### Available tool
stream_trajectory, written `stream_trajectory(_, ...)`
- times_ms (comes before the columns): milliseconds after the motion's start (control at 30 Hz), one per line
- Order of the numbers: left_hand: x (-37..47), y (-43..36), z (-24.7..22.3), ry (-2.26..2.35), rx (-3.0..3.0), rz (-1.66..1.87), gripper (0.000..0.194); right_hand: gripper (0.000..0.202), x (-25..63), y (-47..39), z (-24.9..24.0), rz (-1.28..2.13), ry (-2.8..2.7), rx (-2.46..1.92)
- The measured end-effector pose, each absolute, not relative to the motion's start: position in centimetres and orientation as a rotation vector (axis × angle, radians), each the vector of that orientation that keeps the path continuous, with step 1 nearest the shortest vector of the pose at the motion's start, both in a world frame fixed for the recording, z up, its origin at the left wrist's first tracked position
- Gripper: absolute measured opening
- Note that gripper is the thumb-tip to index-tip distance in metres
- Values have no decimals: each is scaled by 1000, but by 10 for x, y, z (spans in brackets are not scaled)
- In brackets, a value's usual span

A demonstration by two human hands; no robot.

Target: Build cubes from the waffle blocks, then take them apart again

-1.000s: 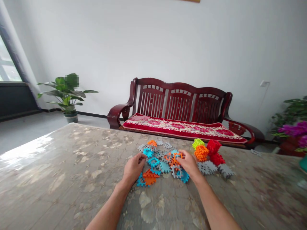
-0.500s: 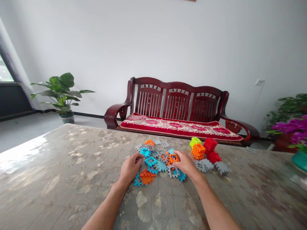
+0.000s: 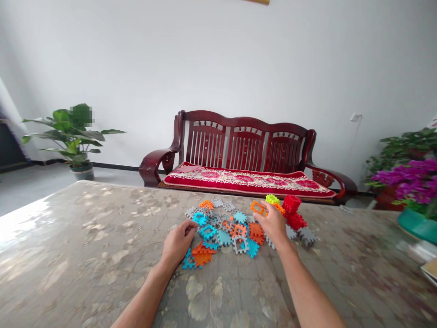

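My right hand (image 3: 275, 225) pinches an orange square-holed puzzle tile (image 3: 256, 208) between thumb and fingers, raised a little over the pile's right side. Curled at the pile's left edge is my left hand (image 3: 178, 239); its fingers are closed, and whatever they may hold is hidden. Between the hands lie loose notched tiles: a blue frame tile (image 3: 207, 232), a grey frame tile (image 3: 241, 245), an orange tile (image 3: 203, 254) and several others, partly overlapping. Behind my right hand stand a yellow-green block (image 3: 272, 199) and red blocks (image 3: 292, 205), with an orange block mostly covered by the hand.
Grey tiles (image 3: 307, 236) lie right of my right hand. The patterned table cover (image 3: 112, 255) spreads around the pile. A purple-flowered pot (image 3: 418, 225) stands at the table's right. Beyond the table are a wooden bench (image 3: 246, 141) and a potted plant (image 3: 82, 171).
My right hand has lifted the orange tile and carried it up and away from me, toward the coloured blocks. My left hand stays beside the pile. The view has turned slightly right.
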State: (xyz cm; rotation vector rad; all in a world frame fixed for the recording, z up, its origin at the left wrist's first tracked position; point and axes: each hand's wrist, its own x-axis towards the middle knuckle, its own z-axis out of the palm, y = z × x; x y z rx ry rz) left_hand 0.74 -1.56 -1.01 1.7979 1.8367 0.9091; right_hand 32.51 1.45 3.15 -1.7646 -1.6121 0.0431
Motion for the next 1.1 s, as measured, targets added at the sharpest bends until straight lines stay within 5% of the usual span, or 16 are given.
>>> stream_trajectory(500, 6, -15, -13, 1819, 1805, 952, 21, 49, 390, 24, 45, -348, -1464, -2143)
stream_trajectory(1100, 7, -14, -14, 1835, 1801, 963, 22, 32, 259, -61, -21, 69, -1900, -1384)
